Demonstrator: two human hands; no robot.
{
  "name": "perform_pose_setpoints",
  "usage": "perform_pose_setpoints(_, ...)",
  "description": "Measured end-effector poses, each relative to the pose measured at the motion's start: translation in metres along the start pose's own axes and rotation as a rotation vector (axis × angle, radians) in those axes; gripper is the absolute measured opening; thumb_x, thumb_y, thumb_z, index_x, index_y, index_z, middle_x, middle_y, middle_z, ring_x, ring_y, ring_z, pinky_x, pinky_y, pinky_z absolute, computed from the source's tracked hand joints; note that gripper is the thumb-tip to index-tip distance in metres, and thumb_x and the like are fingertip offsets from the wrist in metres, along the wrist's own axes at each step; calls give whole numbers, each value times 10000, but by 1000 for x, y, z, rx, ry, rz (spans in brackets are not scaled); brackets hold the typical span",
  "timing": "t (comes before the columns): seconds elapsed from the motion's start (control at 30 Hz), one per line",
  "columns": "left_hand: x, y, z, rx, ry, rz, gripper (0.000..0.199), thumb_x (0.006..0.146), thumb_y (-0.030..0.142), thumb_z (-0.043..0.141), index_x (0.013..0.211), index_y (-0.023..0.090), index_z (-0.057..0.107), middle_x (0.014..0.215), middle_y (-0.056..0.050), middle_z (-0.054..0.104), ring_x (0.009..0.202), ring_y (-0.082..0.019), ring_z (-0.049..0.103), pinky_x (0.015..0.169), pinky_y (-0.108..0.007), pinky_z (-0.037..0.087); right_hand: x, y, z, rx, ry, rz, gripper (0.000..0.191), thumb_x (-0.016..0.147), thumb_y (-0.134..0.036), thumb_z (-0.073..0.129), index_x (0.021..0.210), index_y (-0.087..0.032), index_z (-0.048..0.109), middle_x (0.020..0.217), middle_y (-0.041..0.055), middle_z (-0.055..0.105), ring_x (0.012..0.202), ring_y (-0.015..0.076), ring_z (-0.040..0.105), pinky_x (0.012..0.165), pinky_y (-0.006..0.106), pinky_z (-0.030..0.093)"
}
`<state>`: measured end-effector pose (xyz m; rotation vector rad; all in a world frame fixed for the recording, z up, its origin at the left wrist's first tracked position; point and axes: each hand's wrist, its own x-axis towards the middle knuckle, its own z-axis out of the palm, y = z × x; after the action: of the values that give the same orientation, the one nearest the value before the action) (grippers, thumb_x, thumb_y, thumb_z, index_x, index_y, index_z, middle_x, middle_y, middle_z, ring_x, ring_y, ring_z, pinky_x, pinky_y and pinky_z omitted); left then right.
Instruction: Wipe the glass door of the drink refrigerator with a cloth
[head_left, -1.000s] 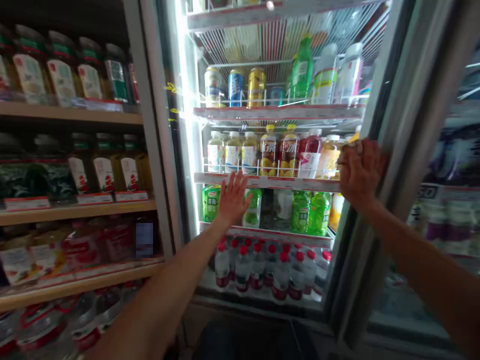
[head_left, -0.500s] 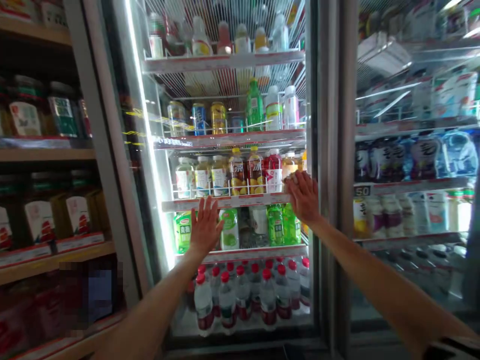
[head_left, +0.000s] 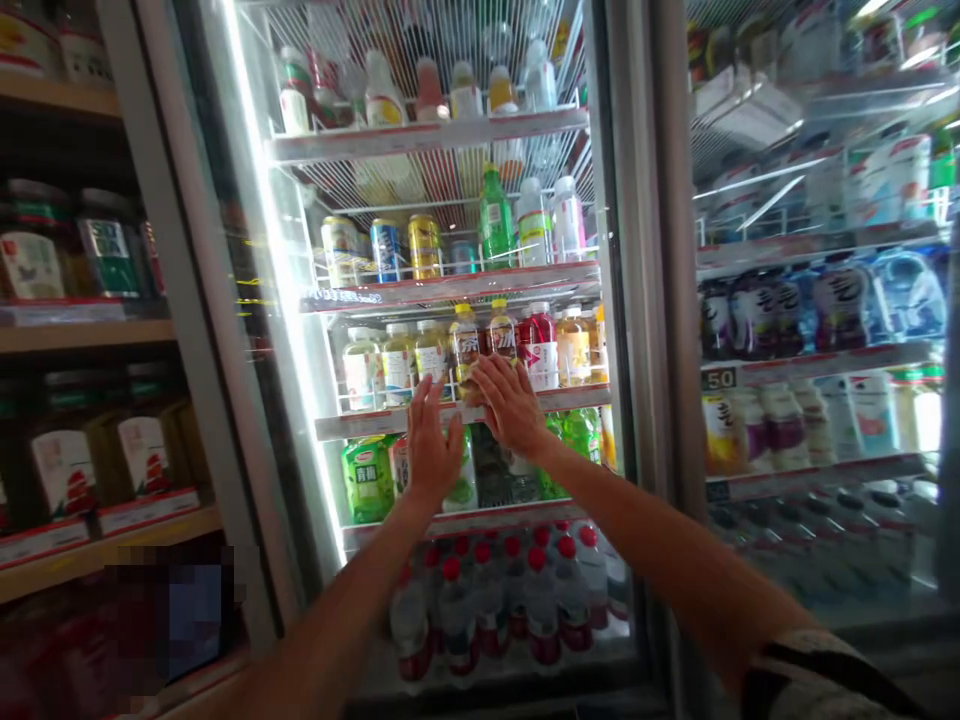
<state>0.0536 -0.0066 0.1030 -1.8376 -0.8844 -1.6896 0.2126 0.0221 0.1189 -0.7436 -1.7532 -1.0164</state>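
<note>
A lit drinks fridge stands in front of me, behind a glass door (head_left: 255,285). My left hand (head_left: 433,445) rests palm-forward against the glass, fingers stretched out and holding nothing. Just right of it, my right hand (head_left: 514,410) presses a small crumpled beige cloth (head_left: 470,388) to the door, its fingers laid over the cloth. Most of the cloth is hidden under the hand. Behind the glass near my hands are bottles with yellow caps (head_left: 501,325), a red bottle (head_left: 540,345) and green packs (head_left: 367,480).
Red-capped bottles (head_left: 536,600) fill the fridge floor. The metal door frame (head_left: 656,300) runs down the right, with a second fridge of bottles (head_left: 795,420) beyond it. Jars (head_left: 67,460) line wooden shelves (head_left: 82,335) on the left. A pixelated patch covers the lower left.
My right hand has swept left across the glass with the cloth, from the door's right side to beside my left hand. The left hand has shifted slightly right. The view has moved a little.
</note>
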Motion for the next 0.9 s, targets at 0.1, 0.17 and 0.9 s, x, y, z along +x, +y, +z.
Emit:
perform_pose_setpoints(0.1,14,29,23,-261,5,-90,392,887,238,361,1274,184,396,1208,-109,552,1114,-168,532,971,-364,425,3,-3,1,67,30,-23,578,862,-240,380,1406,-96,251,1450,140,320,1396,195,116,1127,424,171)
perform_pose_setpoints(0.17,16,41,37,-289,23,-106,376,887,231,352,1254,180,416,1221,-111,538,1134,-170,511,990,-368,408,-8,5,-8,92,17,-75,661,852,-305,396,1434,-100,158,1462,155,288,1396,213,118,1124,454,157)
perform_pose_setpoints(0.9,25,-102,-32,370,354,-114,458,893,280,337,1297,64,363,1434,-234,264,1382,-298,132,1099,-568,147,-42,71,-35,-264,96,267,574,885,-352,370,1426,-250,206,1495,66,240,1387,252,152,1097,522,94)
